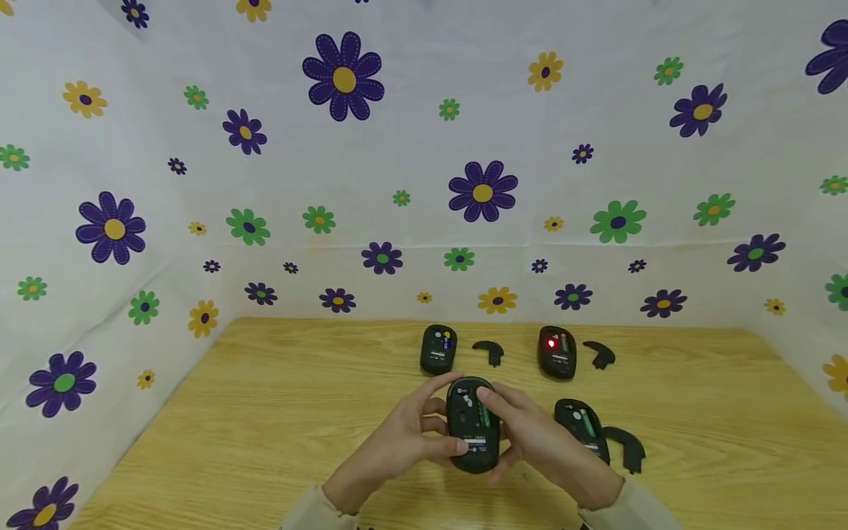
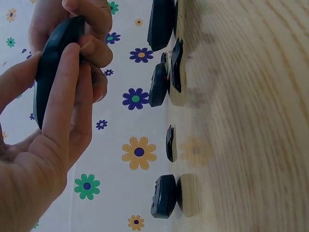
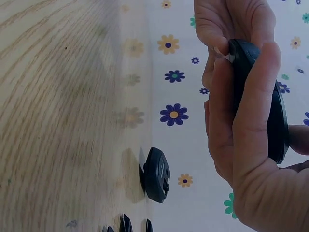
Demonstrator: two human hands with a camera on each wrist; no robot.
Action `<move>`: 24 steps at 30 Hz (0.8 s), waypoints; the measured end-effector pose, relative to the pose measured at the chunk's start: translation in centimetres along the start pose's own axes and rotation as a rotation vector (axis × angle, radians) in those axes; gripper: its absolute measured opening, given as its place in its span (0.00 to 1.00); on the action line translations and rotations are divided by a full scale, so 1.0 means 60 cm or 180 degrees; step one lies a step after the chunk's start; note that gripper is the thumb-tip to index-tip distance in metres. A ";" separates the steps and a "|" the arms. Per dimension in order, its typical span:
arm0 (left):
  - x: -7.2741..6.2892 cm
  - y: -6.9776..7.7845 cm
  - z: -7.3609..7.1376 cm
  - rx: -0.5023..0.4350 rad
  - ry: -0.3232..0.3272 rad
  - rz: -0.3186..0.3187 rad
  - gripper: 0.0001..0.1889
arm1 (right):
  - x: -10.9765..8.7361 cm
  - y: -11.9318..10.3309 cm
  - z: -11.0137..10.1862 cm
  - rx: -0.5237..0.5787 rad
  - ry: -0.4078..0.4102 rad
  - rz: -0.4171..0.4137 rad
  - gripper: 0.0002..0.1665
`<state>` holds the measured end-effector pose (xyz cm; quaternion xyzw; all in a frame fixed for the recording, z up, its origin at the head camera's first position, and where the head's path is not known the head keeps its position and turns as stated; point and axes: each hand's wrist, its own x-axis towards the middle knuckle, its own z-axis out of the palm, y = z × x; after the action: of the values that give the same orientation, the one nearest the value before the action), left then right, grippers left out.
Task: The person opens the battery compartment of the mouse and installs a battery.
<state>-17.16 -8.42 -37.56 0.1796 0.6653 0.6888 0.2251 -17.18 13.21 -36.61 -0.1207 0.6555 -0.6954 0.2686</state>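
Note:
Both hands hold a black computer mouse (image 1: 464, 418) above the table, its underside facing up. Its battery bay is uncovered, with a green battery (image 1: 484, 417) inside. My left hand (image 1: 400, 439) grips the mouse's left side, thumb on the lower part of the underside and fingers round the edge. From the right, my right hand (image 1: 538, 439) holds it, the thumb pressing at the top of the battery bay. Side-on, the left wrist view shows the held mouse (image 2: 48, 67) between the fingers. In the right wrist view, right-hand fingers (image 3: 253, 113) lie along the mouse (image 3: 276, 130).
Three more upturned mice lie on the wooden table (image 1: 278, 412): one back left (image 1: 434, 359), one with a red light (image 1: 559, 366), one by my right forearm (image 1: 578, 421). Curved black covers (image 1: 493, 353) lie beside them. A flowered cloth (image 1: 397, 147) stands behind.

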 end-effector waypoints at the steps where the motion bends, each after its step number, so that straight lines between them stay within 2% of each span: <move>1: 0.000 0.000 0.000 0.0004 0.0006 -0.0008 0.43 | 0.000 0.000 0.001 -0.0020 0.0004 -0.0003 0.38; 12: 0.001 0.005 -0.002 0.0117 0.0086 -0.0004 0.43 | 0.009 0.002 0.006 -0.0171 0.0057 -0.0127 0.33; 18: 0.001 -0.002 -0.006 0.0080 0.0145 0.0026 0.43 | 0.017 0.003 0.009 -0.0183 0.0167 -0.0018 0.32; 24: 0.003 -0.007 -0.016 0.0076 0.0318 0.0000 0.43 | 0.032 0.004 0.010 -0.0159 0.0197 0.0010 0.32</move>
<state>-17.80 -9.09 -38.04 0.1476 0.6839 0.6890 0.1894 -18.37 11.68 -37.14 -0.1048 0.6809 -0.6818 0.2461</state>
